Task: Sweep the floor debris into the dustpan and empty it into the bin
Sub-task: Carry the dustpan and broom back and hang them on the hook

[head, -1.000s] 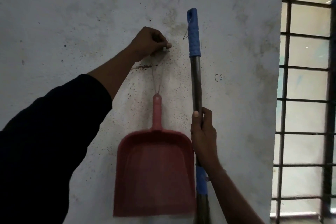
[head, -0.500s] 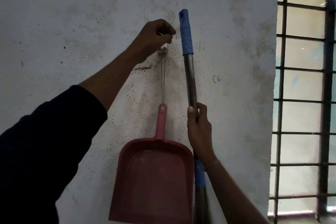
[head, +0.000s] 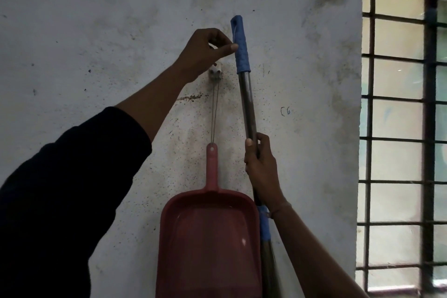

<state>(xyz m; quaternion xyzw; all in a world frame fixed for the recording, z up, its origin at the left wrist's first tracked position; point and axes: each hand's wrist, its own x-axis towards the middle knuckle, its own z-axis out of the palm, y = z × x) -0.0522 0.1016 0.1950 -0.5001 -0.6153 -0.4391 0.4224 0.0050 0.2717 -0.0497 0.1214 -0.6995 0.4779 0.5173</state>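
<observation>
The right hand (head: 262,167) is gripping the steel shaft of the broom (head: 248,106) at the centre of the frame, fingers wrapped round it, holding it nearly upright with its blue grip (head: 240,43) tilting slightly left at the top. The left hand (head: 205,52) is reaching up from the dark sleeve (head: 65,189) at lower left, its fingertips pinched together right against the blue grip; whether they are pinching the thin loop there cannot be told. The dustpan (head: 208,244) is hanging at lower centre against the wall (head: 96,31), its string (head: 214,113) running up to a small white hook (head: 215,72) just below the left hand. A barred window (head: 401,128) is filling the right edge.
</observation>
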